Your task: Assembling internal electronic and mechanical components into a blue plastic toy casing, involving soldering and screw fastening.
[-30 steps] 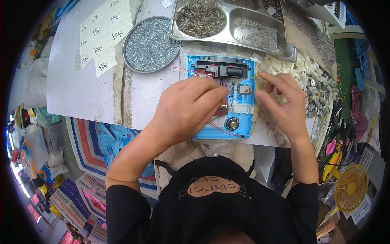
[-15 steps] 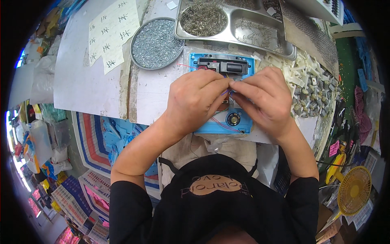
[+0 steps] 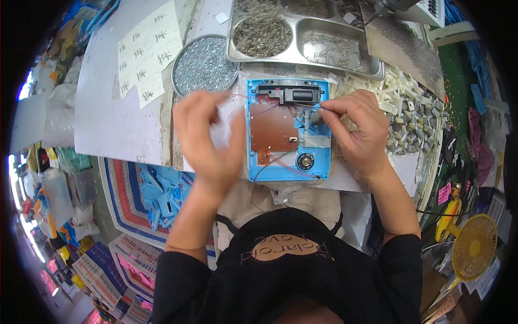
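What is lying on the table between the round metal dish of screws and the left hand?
In the head view, only bare white table shows between the round metal dish of screws and the blurred left hand, which is raised just below the dish; nothing else lies there.

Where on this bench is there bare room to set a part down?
The white board is bare below the sheet of handwritten paper, left of the blurred left hand. It is crowded elsewhere: round tin of small screws, steel compartment tray, open blue plastic device under the right hand, heaped white plastic parts.
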Available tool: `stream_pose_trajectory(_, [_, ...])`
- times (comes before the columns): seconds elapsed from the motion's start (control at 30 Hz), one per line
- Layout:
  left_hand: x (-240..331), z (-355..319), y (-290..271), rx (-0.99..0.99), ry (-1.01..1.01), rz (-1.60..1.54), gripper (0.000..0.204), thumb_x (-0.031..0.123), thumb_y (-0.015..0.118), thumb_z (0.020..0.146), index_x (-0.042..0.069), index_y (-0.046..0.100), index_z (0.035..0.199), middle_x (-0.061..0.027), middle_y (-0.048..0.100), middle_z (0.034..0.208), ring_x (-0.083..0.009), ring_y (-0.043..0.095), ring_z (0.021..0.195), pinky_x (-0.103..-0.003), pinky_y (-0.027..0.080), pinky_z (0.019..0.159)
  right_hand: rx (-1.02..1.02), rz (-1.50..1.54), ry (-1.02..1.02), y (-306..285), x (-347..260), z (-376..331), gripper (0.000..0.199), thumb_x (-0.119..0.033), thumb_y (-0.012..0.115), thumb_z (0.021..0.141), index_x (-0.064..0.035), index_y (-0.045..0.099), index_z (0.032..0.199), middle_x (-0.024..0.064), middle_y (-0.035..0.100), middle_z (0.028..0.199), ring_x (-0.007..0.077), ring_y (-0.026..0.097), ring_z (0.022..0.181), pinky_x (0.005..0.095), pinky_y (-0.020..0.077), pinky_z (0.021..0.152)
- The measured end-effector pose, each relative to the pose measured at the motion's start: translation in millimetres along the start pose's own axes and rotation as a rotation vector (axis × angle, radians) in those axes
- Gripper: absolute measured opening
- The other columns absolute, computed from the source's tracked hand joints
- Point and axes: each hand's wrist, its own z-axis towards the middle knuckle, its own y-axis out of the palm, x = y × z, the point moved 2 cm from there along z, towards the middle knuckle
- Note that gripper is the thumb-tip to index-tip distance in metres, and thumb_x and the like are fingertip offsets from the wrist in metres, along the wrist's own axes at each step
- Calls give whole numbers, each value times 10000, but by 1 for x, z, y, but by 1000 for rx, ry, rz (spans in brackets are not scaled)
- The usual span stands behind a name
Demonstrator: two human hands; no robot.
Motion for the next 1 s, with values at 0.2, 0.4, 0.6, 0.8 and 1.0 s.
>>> stream_pose_trajectory(0.2, [41,-3,43,-490,-119,-331,326,-50,654,844,8,649,1165,-138,679,1019,-208,663,746,-292,525,668,21,102,-86,6,-3,4,161,-117,789,755,-83,683,872,51,656,753,242,599,695,376,457,735])
stream_pose_trajectory(0.4, [31,11,51,-640,-104,-330,156,-15,672,840,4,726,985,-133,706,832,-246,703,744,-313,532,677,81,147,-137,-1,2,-5,219,-65,805,737,-90,678,914,56,673,811,245,631,707,369,475,712])
stream_pose_trajectory(0.6, [36,-3,58,-637,-488,-441,82,-2,654,922,-18,716,973,-64,707,781,-94,661,606,-230,500,514,78,77,101,-62,14,-38,155,-54,763,790,-55,684,924,80,684,866,223,646,790,340,503,750])
stream_pose_trajectory(0.8, [30,4,49,-622,-330,-385,45,-10,669,898,-23,704,923,-69,679,761,-114,638,585,-234,494,552,1046,533,789,-246,107,-187,88,-158,683,945,-114,615,910,-9,575,755,106,553,654,290,481,620])
stream_pose_trajectory(1.0, [39,13,56,-497,25,-249,108,35,763,736,29,699,823,-79,610,934,-264,575,849,-357,461,732,1020,118,903,-344,174,-237,321,-252,672,967,-58,648,1222,53,646,847,120,611,761,277,520,686])
